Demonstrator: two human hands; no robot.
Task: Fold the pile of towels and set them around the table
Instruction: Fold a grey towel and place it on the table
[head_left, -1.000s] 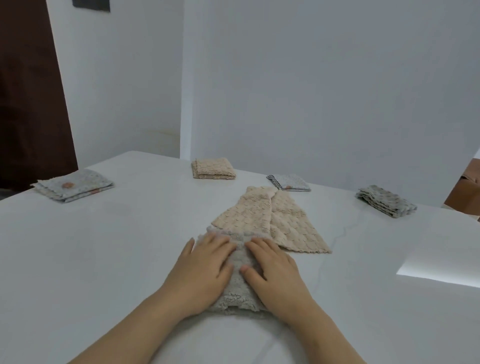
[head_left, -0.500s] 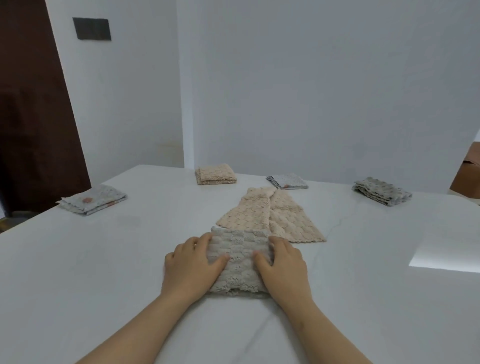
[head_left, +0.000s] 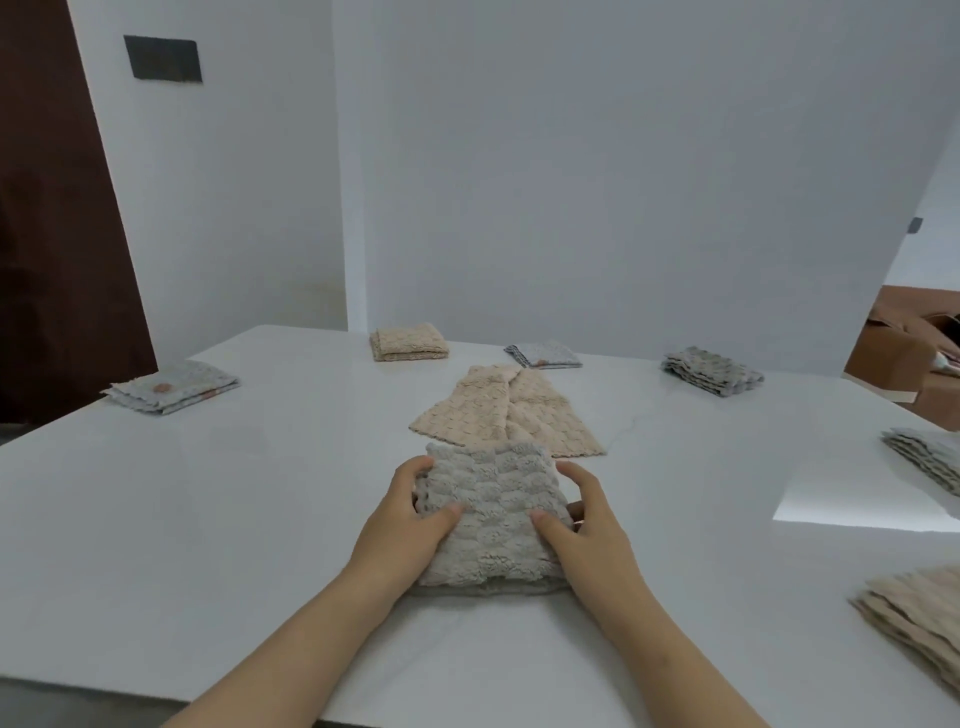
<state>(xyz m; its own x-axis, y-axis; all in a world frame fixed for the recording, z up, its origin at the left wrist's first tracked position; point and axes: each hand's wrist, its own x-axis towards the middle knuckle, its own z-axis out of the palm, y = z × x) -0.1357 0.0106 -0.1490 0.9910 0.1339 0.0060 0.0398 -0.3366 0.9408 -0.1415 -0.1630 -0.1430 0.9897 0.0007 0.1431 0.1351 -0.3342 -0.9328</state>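
Far left on the white table (head_left: 208, 493) you've got a patterned folded towel (head_left: 171, 387) sitting near the edge, and further back a beige folded towel (head_left: 409, 342) close to the far side.

Dead centre, close to you, your left hand (head_left: 402, 525) grips the left side of the grey towel (head_left: 491, 514): thumb pressed on top, fingers curled round its far left corner. The grey towel is folded into a thick rectangle and lies flat on the table. Its far edge is right up against the loose beige towel (head_left: 506, 413), which is spread out unfolded behind it; can't tell if they overlap. Behind that is a small patterned towel (head_left: 543, 356), folded.

Your right hand (head_left: 592, 525) mirrors the left, thumb on top and fingers wrapped round the right edge.

Further right there's a grey folded towel (head_left: 711, 371) at the back, a grey stack (head_left: 930, 462) at the right edge, and a beige stack (head_left: 919, 618) nearer you, both cut off by the frame.
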